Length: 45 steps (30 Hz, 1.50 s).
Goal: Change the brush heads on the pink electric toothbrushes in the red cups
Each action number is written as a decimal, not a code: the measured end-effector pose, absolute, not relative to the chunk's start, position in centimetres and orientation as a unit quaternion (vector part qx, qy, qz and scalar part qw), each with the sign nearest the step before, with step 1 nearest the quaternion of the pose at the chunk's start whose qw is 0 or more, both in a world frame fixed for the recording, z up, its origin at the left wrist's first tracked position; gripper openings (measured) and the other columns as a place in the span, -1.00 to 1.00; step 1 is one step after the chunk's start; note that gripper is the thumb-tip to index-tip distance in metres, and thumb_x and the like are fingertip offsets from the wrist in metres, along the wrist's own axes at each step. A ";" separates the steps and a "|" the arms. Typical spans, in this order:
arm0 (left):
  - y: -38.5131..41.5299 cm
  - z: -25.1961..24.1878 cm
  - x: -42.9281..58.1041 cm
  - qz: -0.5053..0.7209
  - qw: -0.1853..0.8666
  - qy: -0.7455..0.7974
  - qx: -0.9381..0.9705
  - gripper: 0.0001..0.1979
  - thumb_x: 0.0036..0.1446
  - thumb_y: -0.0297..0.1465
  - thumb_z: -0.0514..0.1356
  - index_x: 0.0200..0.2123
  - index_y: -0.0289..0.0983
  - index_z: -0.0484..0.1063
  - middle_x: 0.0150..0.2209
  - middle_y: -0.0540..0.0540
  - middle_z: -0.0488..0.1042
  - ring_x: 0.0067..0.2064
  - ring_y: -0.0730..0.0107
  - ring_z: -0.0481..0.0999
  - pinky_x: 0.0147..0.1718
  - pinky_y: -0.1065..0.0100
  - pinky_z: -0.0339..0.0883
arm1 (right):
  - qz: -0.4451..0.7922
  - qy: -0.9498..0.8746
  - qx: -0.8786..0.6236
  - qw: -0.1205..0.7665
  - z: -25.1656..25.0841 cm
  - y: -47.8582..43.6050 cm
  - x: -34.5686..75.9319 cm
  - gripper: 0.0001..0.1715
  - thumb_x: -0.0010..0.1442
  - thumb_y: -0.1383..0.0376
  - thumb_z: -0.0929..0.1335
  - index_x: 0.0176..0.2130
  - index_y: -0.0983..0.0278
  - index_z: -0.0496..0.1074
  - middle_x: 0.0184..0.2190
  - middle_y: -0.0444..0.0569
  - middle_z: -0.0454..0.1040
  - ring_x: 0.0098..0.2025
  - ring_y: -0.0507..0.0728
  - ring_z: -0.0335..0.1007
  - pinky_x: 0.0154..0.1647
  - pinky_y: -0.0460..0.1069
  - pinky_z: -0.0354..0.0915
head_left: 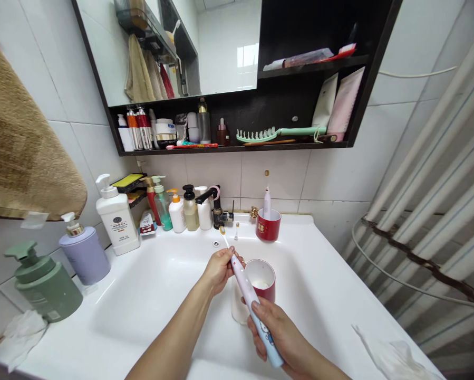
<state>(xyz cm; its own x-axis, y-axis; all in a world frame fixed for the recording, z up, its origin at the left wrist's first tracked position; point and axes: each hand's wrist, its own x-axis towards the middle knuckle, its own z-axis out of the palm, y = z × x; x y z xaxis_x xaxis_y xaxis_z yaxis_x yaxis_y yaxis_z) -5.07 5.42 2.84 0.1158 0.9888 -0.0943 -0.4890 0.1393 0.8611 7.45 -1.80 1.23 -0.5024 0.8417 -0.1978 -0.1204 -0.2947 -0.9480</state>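
An electric toothbrush point(244, 282), pink toward the top and light blue with a cartoon print toward the base, slants over the sink. My left hand point(220, 268) pinches it at the neck, just under its brush head point(222, 231). Lower down, my right hand point(278, 330) is wrapped round the handle. Beside my hands in the basin stands a red cup point(271, 289) with a white inside, partly covered by the toothbrush and my right hand. A pale object point(239, 311) under the cup is mostly hidden. On the sink's back rim lies a loose brush head point(237, 230).
A second red cup point(271, 232) holds another electric toothbrush point(267, 203) at the back right. Near the black faucet point(216, 206) stand several pump bottles point(176, 214). A shelf cabinet point(237, 150) hangs above the sink point(150, 301). Crumpled tissue point(395, 359) lies front right.
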 end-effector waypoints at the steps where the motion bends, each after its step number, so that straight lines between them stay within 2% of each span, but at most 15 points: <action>1: 5.5 2.7 -5.0 0.559 0.665 0.354 0.345 -0.78 -0.19 -0.30 0.11 -0.61 -0.35 0.19 -0.65 -0.01 0.33 -0.58 0.53 0.35 -0.53 0.46 0.22 | 0.710 -0.492 -0.372 0.341 1.3 -1.8 7.4 -0.66 -0.04 0.04 0.13 -0.47 0.27 0.08 -0.67 -0.26 0.13 -0.78 -0.15 -0.02 -0.77 -0.18 -0.06; 4: 5.5 2.5 -4.8 0.568 0.665 0.344 0.342 -0.79 -0.18 -0.31 0.10 -0.60 -0.34 0.19 -0.65 0.00 0.31 -0.56 0.51 0.35 -0.49 0.42 0.23 | 0.670 -0.519 -0.393 0.356 1.3 -1.7 7.6 -0.66 -0.05 0.05 0.17 -0.50 0.29 0.09 -0.69 -0.27 0.13 -0.80 -0.16 -0.03 -0.77 -0.18 -0.10; 9: 5.3 2.9 -4.5 0.573 0.682 0.314 0.330 -0.79 -0.16 -0.28 0.07 -0.59 -0.32 0.18 -0.64 0.02 0.28 -0.53 0.50 0.34 -0.47 0.42 0.21 | 0.757 -0.472 -0.331 0.308 1.7 -1.3 8.5 -0.64 -0.02 0.05 0.13 -0.34 0.27 0.14 -0.68 -0.24 0.19 -0.78 -0.12 0.03 -0.73 -0.15 0.01; 12: 4.8 2.9 -4.1 0.568 0.647 0.354 0.365 -0.75 -0.11 -0.22 -0.01 -0.53 -0.31 0.20 -0.57 -0.02 0.29 -0.49 0.47 0.34 -0.42 0.37 0.20 | 0.715 -0.495 -0.324 0.373 2.5 -0.4 8.9 -0.69 -0.05 0.10 0.19 -0.43 0.32 0.19 -0.65 -0.20 0.21 -0.70 -0.11 0.09 -0.63 -0.15 0.06; 14: 4.3 2.5 -3.7 0.532 0.575 0.441 0.439 -0.74 -0.10 -0.22 -0.05 -0.50 -0.31 0.23 -0.51 -0.06 0.30 -0.44 0.43 0.33 -0.39 0.33 0.19 | 0.637 -0.519 -0.363 0.439 3.3 0.8 9.0 -0.69 -0.05 0.11 0.19 -0.47 0.33 0.19 -0.65 -0.20 0.20 -0.65 -0.10 0.10 -0.60 -0.15 0.07; 17: 3.5 1.2 -3.0 0.437 0.364 0.559 0.603 -0.86 -0.19 -0.35 0.06 -0.49 -0.29 0.28 -0.39 -0.10 0.31 -0.30 0.35 0.30 -0.26 0.31 0.12 | 0.469 -0.565 -0.441 0.516 4.2 3.4 9.4 -0.68 -0.06 0.11 0.17 -0.41 0.33 0.20 -0.63 -0.18 0.21 -0.59 -0.05 0.13 -0.55 -0.13 0.11; 19: 3.0 0.3 -2.4 0.371 0.244 0.583 0.681 -0.81 -0.28 -0.46 0.11 -0.45 -0.27 0.30 -0.23 -0.11 0.26 -0.17 0.31 0.23 -0.19 0.33 0.06 | 0.402 -0.577 -0.466 0.537 4.2 5.1 9.6 -0.68 -0.08 0.13 0.19 -0.36 0.32 0.18 -0.53 -0.13 0.26 -0.49 -0.01 0.18 -0.46 -0.10 0.15; 21: 2.8 -0.5 -1.9 0.324 0.198 0.588 0.714 -0.74 -0.31 -0.53 0.11 -0.41 -0.26 0.31 -0.07 -0.12 0.14 -0.05 0.28 0.13 -0.15 0.34 0.03 | 0.364 -0.585 -0.487 0.536 3.7 6.4 9.9 -0.69 -0.11 0.18 0.20 -0.34 0.31 0.17 -0.50 -0.10 0.29 -0.45 0.03 0.20 -0.43 -0.09 0.15; 24: 3.0 -1.1 -1.3 0.292 0.193 0.593 0.725 -0.81 -0.29 -0.57 0.08 -0.46 -0.32 0.32 0.03 -0.18 0.01 0.01 0.25 0.06 -0.12 0.35 -0.01 | 0.308 -0.612 -0.522 0.508 2.4 7.2 10.1 -0.80 -0.13 0.21 0.22 -0.47 0.30 0.23 -0.60 -0.12 0.26 -0.50 0.05 0.19 -0.44 -0.05 0.13; 27: 3.4 -1.1 -1.1 0.298 0.200 0.585 0.727 -0.87 -0.27 -0.58 0.07 -0.53 -0.34 0.31 0.03 -0.22 0.01 0.01 0.23 0.08 -0.11 0.33 -0.01 | 0.255 -0.636 -0.546 0.482 1.3 7.1 10.4 -0.80 -0.13 0.20 0.22 -0.57 0.30 0.25 -0.58 -0.08 0.26 -0.44 0.09 0.19 -0.37 -0.02 0.12; 31: 4.0 0.2 -0.2 0.322 0.206 0.552 0.741 -0.86 -0.28 -0.57 0.10 -0.53 -0.29 0.31 0.03 -0.15 0.04 0.00 0.25 0.09 -0.09 0.33 -0.03 | 0.209 -0.654 -0.563 0.461 1.4 7.1 11.8 -0.79 -0.10 0.22 0.20 -0.49 0.33 0.29 -0.39 0.02 0.26 -0.30 0.11 0.19 -0.28 -0.04 0.10; 36: 6.0 3.1 2.7 0.324 0.199 0.507 0.774 -0.88 -0.28 -0.55 0.11 -0.54 -0.30 0.33 0.02 -0.12 0.06 -0.01 0.24 0.11 -0.10 0.31 -0.01 | 0.174 -0.666 -0.575 0.442 3.5 8.7 15.0 -0.75 -0.07 0.25 0.19 -0.38 0.35 0.30 -0.37 0.02 0.30 -0.30 0.09 0.22 -0.28 -0.07 0.12; 42: 9.9 5.0 7.1 0.317 0.164 0.471 0.807 -0.85 -0.27 -0.54 0.12 -0.48 -0.33 0.33 0.00 -0.19 0.06 -0.04 0.20 0.14 -0.11 0.29 0.02 | 0.146 -0.643 -0.622 0.423 5.8 12.0 18.5 -0.71 -0.02 0.21 0.14 -0.42 0.34 0.31 -0.52 -0.03 0.37 -0.46 0.07 0.26 -0.49 -0.10 0.13; 45: 11.9 5.0 8.9 0.315 0.164 0.458 0.815 -0.85 -0.25 -0.54 0.11 -0.47 -0.33 0.33 -0.01 -0.18 0.07 -0.06 0.21 0.16 -0.12 0.29 0.04 | 0.134 -0.626 -0.650 0.409 6.2 13.7 19.8 -0.70 0.00 0.21 0.14 -0.47 0.35 0.32 -0.57 -0.05 0.37 -0.50 0.06 0.26 -0.53 -0.09 0.12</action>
<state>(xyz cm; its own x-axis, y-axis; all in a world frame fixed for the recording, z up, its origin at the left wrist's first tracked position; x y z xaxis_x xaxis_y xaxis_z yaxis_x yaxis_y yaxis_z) 8.94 11.90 5.04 0.3812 0.8499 0.3639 0.6433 -0.5265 0.5559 19.78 13.74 6.24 0.1801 0.9237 0.3381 0.7045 0.1187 -0.6997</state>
